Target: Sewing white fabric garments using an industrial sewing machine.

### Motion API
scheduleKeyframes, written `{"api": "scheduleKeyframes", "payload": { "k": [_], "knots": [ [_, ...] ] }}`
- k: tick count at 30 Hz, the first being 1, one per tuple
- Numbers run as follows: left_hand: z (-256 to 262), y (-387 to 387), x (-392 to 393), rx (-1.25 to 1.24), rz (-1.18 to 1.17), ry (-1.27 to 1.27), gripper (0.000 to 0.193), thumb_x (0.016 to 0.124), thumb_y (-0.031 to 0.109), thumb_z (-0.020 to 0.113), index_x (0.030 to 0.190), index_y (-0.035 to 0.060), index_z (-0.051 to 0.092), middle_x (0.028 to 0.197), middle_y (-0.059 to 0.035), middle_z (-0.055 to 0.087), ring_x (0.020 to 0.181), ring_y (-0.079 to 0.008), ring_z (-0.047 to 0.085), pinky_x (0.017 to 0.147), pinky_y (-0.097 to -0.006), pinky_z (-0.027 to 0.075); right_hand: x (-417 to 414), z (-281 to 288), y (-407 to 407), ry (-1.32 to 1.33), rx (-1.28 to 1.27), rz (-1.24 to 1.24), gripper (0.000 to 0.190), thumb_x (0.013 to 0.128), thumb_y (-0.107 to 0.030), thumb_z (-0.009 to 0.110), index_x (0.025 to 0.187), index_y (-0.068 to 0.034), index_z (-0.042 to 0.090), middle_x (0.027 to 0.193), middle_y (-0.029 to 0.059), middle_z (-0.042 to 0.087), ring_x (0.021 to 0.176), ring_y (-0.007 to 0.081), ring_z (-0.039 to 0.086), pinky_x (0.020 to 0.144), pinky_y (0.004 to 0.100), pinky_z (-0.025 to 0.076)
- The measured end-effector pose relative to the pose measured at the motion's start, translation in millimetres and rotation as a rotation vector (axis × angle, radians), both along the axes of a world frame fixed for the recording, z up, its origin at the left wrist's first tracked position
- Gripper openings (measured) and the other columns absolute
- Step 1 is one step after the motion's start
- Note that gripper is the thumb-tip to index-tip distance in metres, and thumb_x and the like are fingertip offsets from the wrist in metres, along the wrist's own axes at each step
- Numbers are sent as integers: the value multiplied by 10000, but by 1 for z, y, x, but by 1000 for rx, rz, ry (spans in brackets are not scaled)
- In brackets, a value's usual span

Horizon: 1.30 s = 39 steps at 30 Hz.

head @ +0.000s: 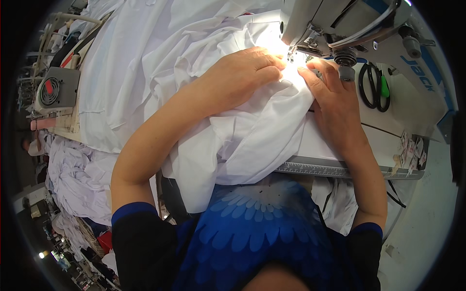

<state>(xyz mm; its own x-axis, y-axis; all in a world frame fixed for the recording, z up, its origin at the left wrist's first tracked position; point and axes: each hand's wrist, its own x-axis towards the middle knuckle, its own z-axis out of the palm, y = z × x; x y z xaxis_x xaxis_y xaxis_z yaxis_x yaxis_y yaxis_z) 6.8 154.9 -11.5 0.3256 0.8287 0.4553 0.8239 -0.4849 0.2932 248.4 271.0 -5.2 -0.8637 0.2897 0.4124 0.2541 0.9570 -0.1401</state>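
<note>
White fabric (255, 127) lies in loose folds across the sewing machine table and hangs over its front edge, with a stitched seam line running through the near part. Under the lit head of a Jack sewing machine (313, 22), the cloth reaches the presser foot (291, 57). My left hand (251, 72) grips the cloth just left of the foot, fingertips close to it. On the other side, my right hand (331, 91) pinches the cloth between thumb and fingers. Glare washes out the spot at the needle, and some fingertips are hard to make out.
Black-handled scissors (368, 87) and a green-handled tool (384, 86) lie right of my right hand. A ruler strip (316, 168) runs along the table's front edge. More white cloth (72, 178) is heaped at left, below a grey motor-like box (58, 89). Another person (34, 146) is far left.
</note>
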Motion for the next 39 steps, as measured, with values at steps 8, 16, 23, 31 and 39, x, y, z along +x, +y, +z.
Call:
{"api": "scheduleKeyframes", "payload": {
  "k": [8, 16, 23, 31, 39],
  "knots": [
    [-5, 3, -4, -8, 13, -11, 197, 900, -6, 698, 1085, 60, 679, 1272, -84, 726, 1241, -317, 668, 1053, -427, 551, -1, 2, 0, 5, -5, -19, 506, 819, 43, 679, 1304, -94, 716, 1329, 79, 660, 1205, 322, 587, 1055, 462, 468],
    [-5, 5, -3, -9, 29, -6, 205, 893, -11, 707, 1079, 69, 671, 1256, -71, 729, 1237, -310, 673, 1039, -417, 560, -1, -2, 5, 41, -22, -26, 492, 832, 61, 652, 1279, -131, 723, 1315, 75, 662, 1201, 328, 593, 1047, 464, 475],
    [-6, 4, -4, -24, 40, -19, 209, 897, -12, 701, 1091, 62, 679, 1261, -75, 728, 1253, -318, 665, 1055, -423, 552, -1, -3, 6, 27, 10, -10, 520, 829, 55, 682, 1313, -137, 683, 1331, 66, 626, 1215, 313, 608, 1013, 459, 474],
    [9, -19, 12, 71, 290, 284, 382, 921, 61, 708, 1298, 110, 668, 1363, -53, 672, 1296, -295, 592, 1084, -475, 434, -2, -5, 7, 69, -30, -19, 443, 853, 38, 655, 1261, -122, 719, 1236, 75, 703, 1117, 327, 627, 992, 453, 501],
    [-7, -4, -39, -101, 230, 128, 424, 995, 60, 597, 1413, 126, 606, 1589, -99, 497, 1451, -353, 459, 1153, -667, 310, -8, 7, 10, 36, 25, 36, 381, 855, -6, 664, 1230, -71, 688, 1143, 72, 726, 1045, 316, 660, 906, 440, 542]
  ]
}}
